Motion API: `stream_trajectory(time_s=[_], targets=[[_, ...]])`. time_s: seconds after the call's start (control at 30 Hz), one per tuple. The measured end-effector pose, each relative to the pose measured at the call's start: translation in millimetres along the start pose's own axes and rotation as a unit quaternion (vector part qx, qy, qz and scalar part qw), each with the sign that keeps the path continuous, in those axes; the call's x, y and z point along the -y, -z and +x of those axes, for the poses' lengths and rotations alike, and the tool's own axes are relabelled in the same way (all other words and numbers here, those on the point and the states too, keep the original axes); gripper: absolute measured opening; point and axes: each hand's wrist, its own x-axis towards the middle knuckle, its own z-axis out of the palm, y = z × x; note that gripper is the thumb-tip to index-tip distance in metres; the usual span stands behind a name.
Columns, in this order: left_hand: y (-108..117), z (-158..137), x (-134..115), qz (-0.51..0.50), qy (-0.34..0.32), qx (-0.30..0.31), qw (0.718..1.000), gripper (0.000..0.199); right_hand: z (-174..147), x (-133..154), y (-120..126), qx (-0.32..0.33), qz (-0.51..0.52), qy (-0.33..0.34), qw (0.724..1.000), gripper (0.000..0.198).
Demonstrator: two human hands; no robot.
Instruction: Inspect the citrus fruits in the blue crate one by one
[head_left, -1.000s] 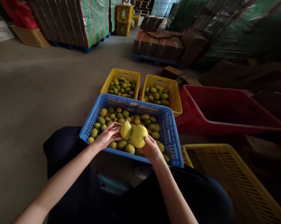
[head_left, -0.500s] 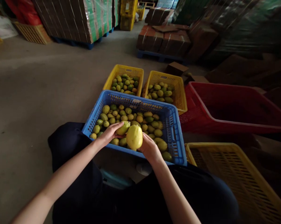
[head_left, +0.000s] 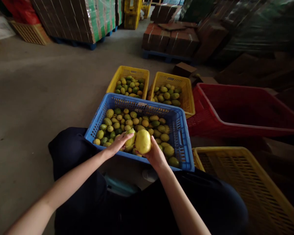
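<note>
Over the near side of a blue crate both my hands hold fruit. My right hand is closed around a large yellow lemon, its thumb along the lemon's right side. Just left of it, my left hand grips a greener lemon; the two held lemons are side by side, and I cannot tell whether they touch. Beneath my hands lie many loose lemons in the crate, yellow to green and of mixed sizes. My hands hide some of those at the near edge.
Two yellow crates of lemons stand behind the blue one. To the right are a red bin and another yellow crate. Strapped cardboard stacks on pallets and a wrapped green stack stand farther back.
The lemon in my right hand has turned and shifted slightly right. My left hand has tilted its lemon more upright and moved slightly lower. The view has shifted a little.
</note>
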Motion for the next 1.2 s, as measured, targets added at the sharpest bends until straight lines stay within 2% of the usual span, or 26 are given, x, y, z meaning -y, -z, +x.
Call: stream_trajectory(time_s=[0.1, 0.17, 0.3, 0.4, 0.47, 0.53, 0.63, 0.67, 0.73, 0.8, 0.87, 0.93, 1.07, 1.2], targets=[[-5.8, -7.3, -3.9, 0.050, 0.053, -0.020, 0.997, 0.031, -1.2, -2.1, -1.4, -0.011, 0.013, 0.008, 1.000, 0.047], [-10.5, -11.2, -5.3, 0.056, 0.047, -0.012, 0.997, 0.028, -2.3, -2.7, -2.5, -0.010, 0.005, 0.030, 1.000, 0.044], [-14.4, -11.9, -5.0, 0.073, -0.078, -0.017, 0.994, 0.038, -2.2, -2.5, -3.3, -0.016, -0.034, 0.062, 0.997, 0.041], [-10.9, -7.3, -6.6, 0.106, -0.154, 0.000, 0.982, 0.048, -0.2, -0.7, -1.4, -0.025, -0.046, 0.073, 0.996, 0.045], [-7.7, -5.3, -10.1, 0.148, -0.204, 0.010, 0.968, 0.051, 0.4, 2.2, 0.9, -0.030, -0.066, 0.103, 0.992, 0.048], [-5.5, -6.3, -14.8, 0.190, -0.263, 0.006, 0.946, 0.050, -0.6, 6.3, 3.0, -0.044, -0.108, 0.185, 0.976, 0.058], [-5.0, -12.7, -20.9, 0.217, -0.313, -0.010, 0.925, 0.047, -5.9, 12.0, 3.2, -0.067, -0.195, 0.323, 0.924, 0.087], [-5.3, -15.2, -22.3, 0.217, -0.315, -0.012, 0.924, 0.047, -8.4, 13.1, 2.2, -0.072, -0.219, 0.354, 0.906, 0.089], [-6.1, -19.1, -23.9, 0.212, -0.308, -0.010, 0.928, 0.049, -13.0, 13.9, -1.2, -0.080, -0.249, 0.393, 0.882, 0.082], [-6.3, -20.0, -24.4, 0.209, -0.302, -0.008, 0.930, 0.050, -16.2, 14.1, -5.1, -0.081, -0.245, 0.413, 0.873, 0.076], [-5.7, -17.3, -23.9, 0.205, -0.300, -0.001, 0.932, 0.051, -17.2, 15.3, -7.6, -0.074, -0.223, 0.411, 0.881, 0.073], [-4.3, -11.8, -22.7, 0.175, -0.286, 0.015, 0.942, 0.055, -16.5, 18.0, -7.5, -0.063, -0.202, 0.382, 0.900, 0.068], [-0.3, -1.0, -20.3, 0.037, -0.171, 0.063, 0.983, 0.058, -12.3, 22.7, -0.7, -0.035, -0.134, 0.280, 0.950, 0.058], [2.3, 0.0, -21.6, -0.069, -0.080, 0.085, 0.991, 0.062, -9.2, 21.9, 5.3, 0.000, -0.050, 0.179, 0.983, 0.057]])
